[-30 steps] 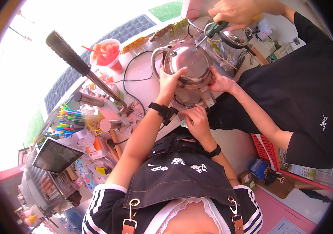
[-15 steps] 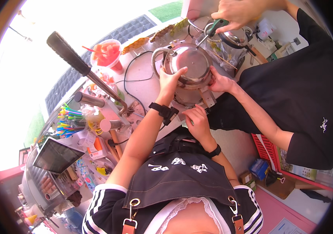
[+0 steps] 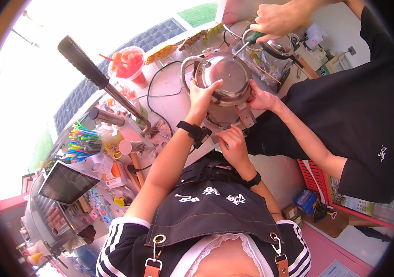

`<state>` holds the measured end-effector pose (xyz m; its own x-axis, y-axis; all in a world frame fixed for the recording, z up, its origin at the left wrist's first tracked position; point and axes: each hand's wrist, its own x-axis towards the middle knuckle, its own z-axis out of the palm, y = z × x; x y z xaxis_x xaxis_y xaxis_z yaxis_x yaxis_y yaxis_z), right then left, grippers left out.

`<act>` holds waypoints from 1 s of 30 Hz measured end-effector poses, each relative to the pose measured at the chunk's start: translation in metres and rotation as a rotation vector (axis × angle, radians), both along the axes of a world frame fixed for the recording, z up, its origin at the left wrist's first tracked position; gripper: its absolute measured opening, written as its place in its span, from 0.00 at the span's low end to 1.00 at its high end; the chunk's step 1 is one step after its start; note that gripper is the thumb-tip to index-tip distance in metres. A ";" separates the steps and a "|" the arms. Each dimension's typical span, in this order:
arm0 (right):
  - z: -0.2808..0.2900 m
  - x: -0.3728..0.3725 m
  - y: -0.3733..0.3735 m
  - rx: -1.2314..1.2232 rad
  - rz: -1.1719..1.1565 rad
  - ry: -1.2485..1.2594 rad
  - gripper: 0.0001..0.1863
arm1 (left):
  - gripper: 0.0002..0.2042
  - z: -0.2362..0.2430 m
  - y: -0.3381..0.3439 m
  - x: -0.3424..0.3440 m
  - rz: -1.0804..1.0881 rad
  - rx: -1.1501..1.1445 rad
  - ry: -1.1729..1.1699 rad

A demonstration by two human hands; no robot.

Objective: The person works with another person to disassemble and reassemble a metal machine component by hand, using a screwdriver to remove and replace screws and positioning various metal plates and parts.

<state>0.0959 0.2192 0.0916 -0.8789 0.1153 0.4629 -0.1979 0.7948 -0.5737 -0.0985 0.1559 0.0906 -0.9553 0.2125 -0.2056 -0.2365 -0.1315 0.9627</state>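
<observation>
A round, shiny metal machine part (image 3: 228,74) with a curved tube at its left side sits tilted on the counter. My left hand (image 3: 202,98) grips its near left rim, thumb on the metal face. Below it, at the lower edge of the metal base (image 3: 227,115), is my right hand (image 3: 234,145), fingers loosely curled with nothing visible in them. A co-worker's hand (image 3: 262,97) holds the right side of the round part. Their other hand (image 3: 277,21) grips a screwdriver (image 3: 252,39) with a green handle, its tip at the part's far right edge.
Left of the machine stands a cup of red fruit pieces (image 3: 128,64), with a dark cable (image 3: 150,87) beside it. A long black-handled lever (image 3: 84,62) rises nearby. Colourful straws (image 3: 84,141) and a screen (image 3: 68,182) are farther left. A red basket (image 3: 314,182) stands at right.
The co-worker's screwdriver hand has shifted slightly lower and now covers more of the green handle. My hands and the metal part stay nearly in place.
</observation>
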 end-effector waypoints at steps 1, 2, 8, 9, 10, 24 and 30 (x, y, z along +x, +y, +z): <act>0.000 0.000 0.000 -0.001 0.000 0.001 0.08 | 0.35 0.000 0.000 0.000 0.003 -0.011 0.001; 0.000 0.000 0.000 -0.002 -0.001 0.001 0.08 | 0.35 0.001 0.000 0.000 0.007 -0.022 0.002; 0.000 0.000 0.000 -0.002 0.003 -0.006 0.08 | 0.40 0.014 -0.002 0.005 -0.029 0.112 -0.090; 0.000 0.000 0.000 -0.003 0.001 -0.005 0.08 | 0.40 0.014 -0.002 0.005 -0.031 0.111 -0.092; 0.000 0.000 0.000 -0.004 0.002 -0.002 0.08 | 0.39 0.015 -0.002 0.005 -0.027 0.084 -0.092; 0.004 0.000 -0.001 -0.011 0.003 -0.014 0.07 | 0.35 0.003 -0.001 0.002 -0.015 0.050 -0.021; 0.001 0.000 -0.003 -0.006 0.009 -0.009 0.08 | 0.35 -0.006 -0.001 -0.002 0.007 0.048 -0.006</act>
<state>0.0958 0.2166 0.0925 -0.8839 0.1096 0.4547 -0.2003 0.7897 -0.5798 -0.1010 0.1547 0.0843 -0.9555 0.2157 -0.2011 -0.2412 -0.1794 0.9537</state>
